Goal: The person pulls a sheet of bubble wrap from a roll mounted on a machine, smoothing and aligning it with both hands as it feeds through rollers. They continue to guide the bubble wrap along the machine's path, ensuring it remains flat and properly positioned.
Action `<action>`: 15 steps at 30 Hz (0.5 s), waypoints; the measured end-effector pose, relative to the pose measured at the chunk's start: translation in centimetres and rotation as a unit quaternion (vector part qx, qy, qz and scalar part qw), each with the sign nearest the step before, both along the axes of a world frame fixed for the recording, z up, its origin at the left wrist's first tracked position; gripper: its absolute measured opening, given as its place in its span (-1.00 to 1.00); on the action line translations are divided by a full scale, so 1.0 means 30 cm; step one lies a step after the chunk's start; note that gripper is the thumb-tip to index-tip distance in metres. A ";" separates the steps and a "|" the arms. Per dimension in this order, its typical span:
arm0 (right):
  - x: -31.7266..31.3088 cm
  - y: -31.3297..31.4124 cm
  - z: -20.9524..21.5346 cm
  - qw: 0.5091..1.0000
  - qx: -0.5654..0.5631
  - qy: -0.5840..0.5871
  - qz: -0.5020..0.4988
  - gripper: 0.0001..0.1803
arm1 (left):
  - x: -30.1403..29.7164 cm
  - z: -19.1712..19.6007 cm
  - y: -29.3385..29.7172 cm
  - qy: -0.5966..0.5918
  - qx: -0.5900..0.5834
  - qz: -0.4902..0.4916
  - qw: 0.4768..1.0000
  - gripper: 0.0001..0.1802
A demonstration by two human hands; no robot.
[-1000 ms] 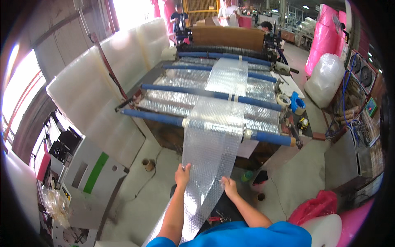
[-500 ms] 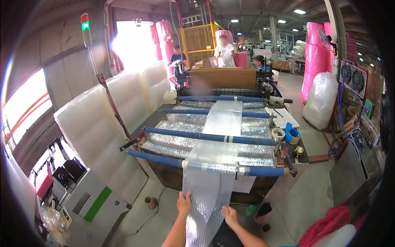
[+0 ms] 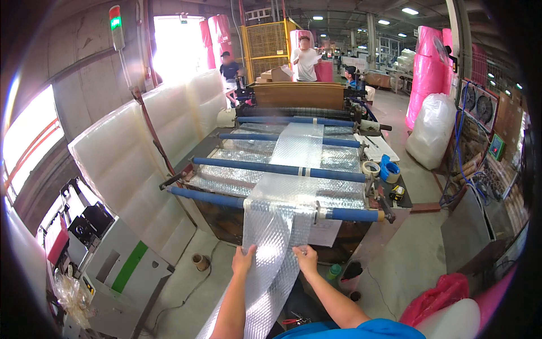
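A long strip of clear bubble wrap (image 3: 276, 226) runs over the blue rollers of a machine and hangs off the front roller (image 3: 355, 214) toward me. My left hand (image 3: 244, 260) is closed on the strip's left edge. On the opposite edge, my right hand (image 3: 306, 260) pinches the film between thumb and fingers. Between my hands the strip is creased and shiny. Its lower part slants down to the left, partly behind my left forearm, and leaves the picture at the bottom.
Tape rolls (image 3: 389, 169) and a tape measure (image 3: 397, 193) lie on the machine's right side. A wall of wrapped white foam (image 3: 130, 152) stands left. Below it is a grey machine (image 3: 121, 277). Pink film (image 3: 437, 296) lies at lower right. Several people (image 3: 305, 62) are beyond the rollers.
Both hands have moved up the strip, nearer the front roller, still at its edges. The strip's lower part now swings toward the lower left. The whole view has shifted slightly, and a blue garment shows below.
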State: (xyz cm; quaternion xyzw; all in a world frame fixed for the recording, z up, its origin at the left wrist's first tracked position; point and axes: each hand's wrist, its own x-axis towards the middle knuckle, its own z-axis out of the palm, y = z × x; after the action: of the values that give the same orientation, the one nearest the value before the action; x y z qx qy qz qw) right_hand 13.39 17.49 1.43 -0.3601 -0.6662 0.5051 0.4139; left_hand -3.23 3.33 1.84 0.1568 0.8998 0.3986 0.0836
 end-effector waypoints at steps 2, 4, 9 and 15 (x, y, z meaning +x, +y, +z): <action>0.037 -0.077 -0.003 0.998 -0.059 0.012 0.028 -0.75 | 0.099 -0.002 -0.101 -0.038 -0.026 -0.011 0.999 -0.29; 0.081 -0.129 -0.032 0.970 -0.198 -0.105 0.094 -0.67 | 0.155 -0.017 -0.188 -0.030 -0.003 0.014 0.999 -0.32; 0.212 -0.264 -0.113 0.959 -0.174 -0.066 0.216 -0.61 | 0.205 0.149 -0.294 0.005 0.058 0.031 0.998 -0.51; 0.258 -0.284 -0.050 0.954 -0.111 -0.081 0.268 -0.64 | 0.142 0.154 -0.350 0.036 0.039 -0.022 0.998 -0.62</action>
State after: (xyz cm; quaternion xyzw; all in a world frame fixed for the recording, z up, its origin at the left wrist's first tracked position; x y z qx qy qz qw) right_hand 21.12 8.96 -0.07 -0.2517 -0.7092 0.6373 0.1660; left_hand 1.04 -7.16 6.46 0.1941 0.8823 0.4254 0.0535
